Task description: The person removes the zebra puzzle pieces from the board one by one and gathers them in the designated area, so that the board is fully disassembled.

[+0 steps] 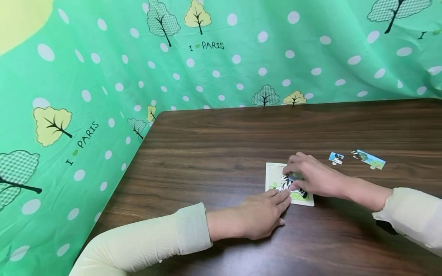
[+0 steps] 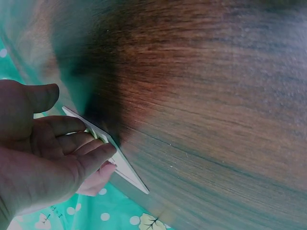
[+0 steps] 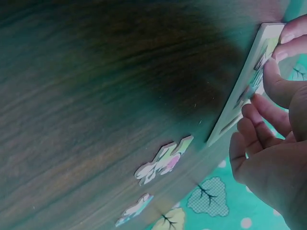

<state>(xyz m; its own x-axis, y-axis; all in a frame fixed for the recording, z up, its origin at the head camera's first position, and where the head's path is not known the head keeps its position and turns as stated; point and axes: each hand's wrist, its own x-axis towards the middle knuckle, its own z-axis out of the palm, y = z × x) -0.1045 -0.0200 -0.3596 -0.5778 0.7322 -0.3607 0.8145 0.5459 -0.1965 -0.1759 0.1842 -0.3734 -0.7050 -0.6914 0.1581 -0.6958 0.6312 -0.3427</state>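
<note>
Brown table (image 1: 207, 145): my straight-fingered left hand (image 1: 260, 214) apparently steadies the puzzle (image 1: 274, 174); whether my curled right hand (image 1: 314, 176) grips anything, I cannot tell.

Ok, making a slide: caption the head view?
Left hand and right hand at a framed zebra puzzle, loose pieces nearby on the wood-grain table.

The person's garment is cream and long-sleeved. Left sleeve (image 1: 138, 235): finely ribbed fabric, creased towards the elbow, finished with a broad, flat cuff (image 1: 194, 229) of slightly greyer tone. Right sleeve (image 1: 419, 214): matching cream, loose, edge rumpled. A black item (image 1: 386, 227) shows beneath that edge; type indeterminable. Left hand (image 1: 259, 215) and right hand (image 1: 315, 175): bare.
</note>
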